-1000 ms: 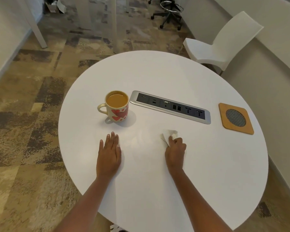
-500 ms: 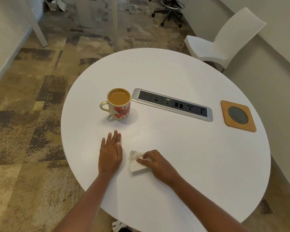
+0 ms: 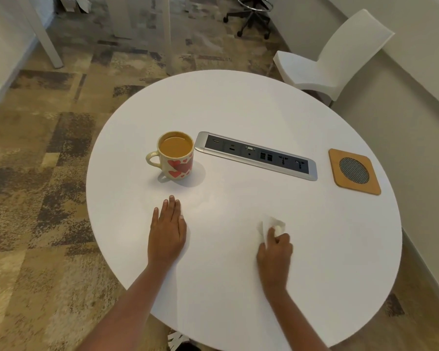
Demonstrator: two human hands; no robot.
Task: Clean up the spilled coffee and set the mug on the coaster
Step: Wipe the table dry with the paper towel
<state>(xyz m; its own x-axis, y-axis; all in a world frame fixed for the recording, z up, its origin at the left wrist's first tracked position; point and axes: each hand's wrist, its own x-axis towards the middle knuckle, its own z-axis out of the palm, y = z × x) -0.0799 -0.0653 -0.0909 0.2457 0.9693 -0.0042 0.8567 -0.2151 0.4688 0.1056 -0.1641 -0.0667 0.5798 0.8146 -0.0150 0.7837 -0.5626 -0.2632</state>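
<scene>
So this looks like the wiping step. The right hand [image 3: 275, 247] has its fingers curled around a scrunched white tissue [image 3: 270, 222] and presses it down on the table [image 3: 238, 102] at about 5 o'clock from the centre. The tissue pokes out past the knuckles toward the middle of the table. The left hand [image 3: 167, 229] lies flat and open at about 8 o'clock, palm down, fingers straight and together. It holds nothing, and I'd guess it's just bracing.

Honestly I can't make out any brown puddle on the white top. There's maybe a faint sheen between the hands and the mug, but it's hard to call with the glare.

The mug [image 3: 175, 155], cream with red hearts, stands upright at about 10 o'clock, just past the left fingertips but not touching them, with its handle pointing to 9. It's nearly full of milky coffee. The coaster [image 3: 354, 171] is way over at 2 to 3 o'clock with nothing on it. A long socket panel [image 3: 256, 155] sits between the two.

The mug hasn't been moved yet. If the wiping is about done, the next move is to take the mug by the handle and carry it level and slowly over the panel to the coaster. That full, it'd slosh easily, and right above the sockets is the worst place for that.
</scene>
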